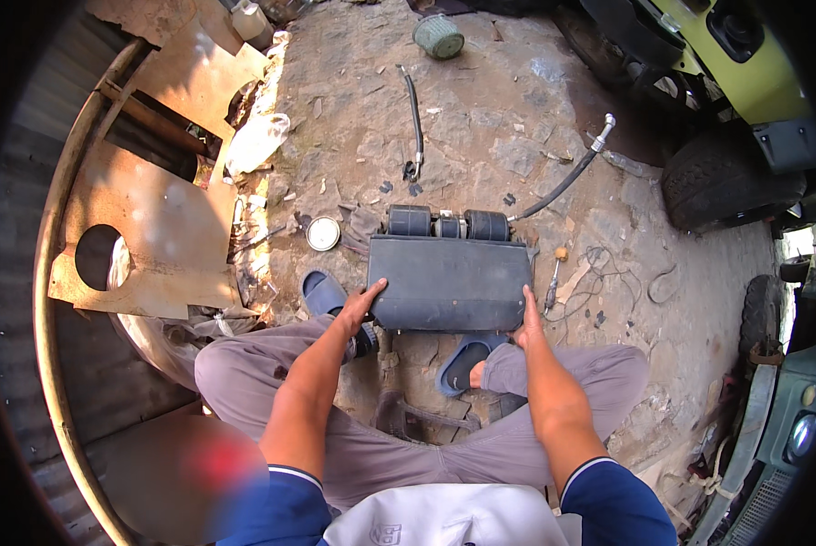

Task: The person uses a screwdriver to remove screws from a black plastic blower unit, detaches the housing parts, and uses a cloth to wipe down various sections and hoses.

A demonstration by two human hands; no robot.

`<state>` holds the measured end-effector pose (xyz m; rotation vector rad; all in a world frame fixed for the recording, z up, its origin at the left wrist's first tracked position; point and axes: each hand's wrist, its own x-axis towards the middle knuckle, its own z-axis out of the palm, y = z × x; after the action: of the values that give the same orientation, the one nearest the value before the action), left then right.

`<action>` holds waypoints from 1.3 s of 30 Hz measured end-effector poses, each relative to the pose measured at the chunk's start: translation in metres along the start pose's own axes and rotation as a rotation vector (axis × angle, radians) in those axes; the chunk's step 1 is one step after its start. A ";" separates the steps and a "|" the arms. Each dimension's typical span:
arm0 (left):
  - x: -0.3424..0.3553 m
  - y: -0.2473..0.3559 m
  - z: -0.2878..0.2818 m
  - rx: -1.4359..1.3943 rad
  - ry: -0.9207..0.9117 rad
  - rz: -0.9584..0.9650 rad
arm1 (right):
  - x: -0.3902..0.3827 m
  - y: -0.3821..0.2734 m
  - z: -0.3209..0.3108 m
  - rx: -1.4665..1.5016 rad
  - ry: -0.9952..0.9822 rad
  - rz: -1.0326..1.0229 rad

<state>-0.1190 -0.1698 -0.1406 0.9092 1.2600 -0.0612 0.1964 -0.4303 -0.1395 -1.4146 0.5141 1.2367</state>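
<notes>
A black, box-shaped blower unit (449, 284) lies in front of me, between my knees. Two round fan housings with a small motor between them run along its far side. My left hand (362, 305) grips its left end, thumb on the top edge. At the right end my right hand (528, 320) presses against the side, thumb pointing up; the fingers of both hands are partly hidden. From behind the unit's far right corner a black hose (567, 177) with a metal end fitting runs outward; whether it is joined to the unit, I cannot tell.
Right of the unit lie a screwdriver (554, 280) and thin wire (608, 287). A round tin (322, 233) stands left, another hose (414, 123) beyond. Vehicles with a tyre (726, 187) and bumper (743, 441) line the right; a cut-out board (153, 218) leans left.
</notes>
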 end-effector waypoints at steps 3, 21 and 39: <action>0.001 -0.003 0.006 0.032 -0.020 -0.009 | 0.005 0.002 -0.001 -0.057 0.048 0.018; -0.024 0.082 0.013 1.042 0.191 0.461 | 0.064 -0.009 -0.038 -0.650 0.681 -0.277; -0.161 0.029 0.148 -0.105 -0.120 0.423 | -0.204 0.045 0.157 -0.168 -0.594 -0.313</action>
<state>-0.0444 -0.3097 0.0120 1.0477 0.9312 0.2784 0.0258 -0.3675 0.0476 -1.1295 -0.2144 1.3792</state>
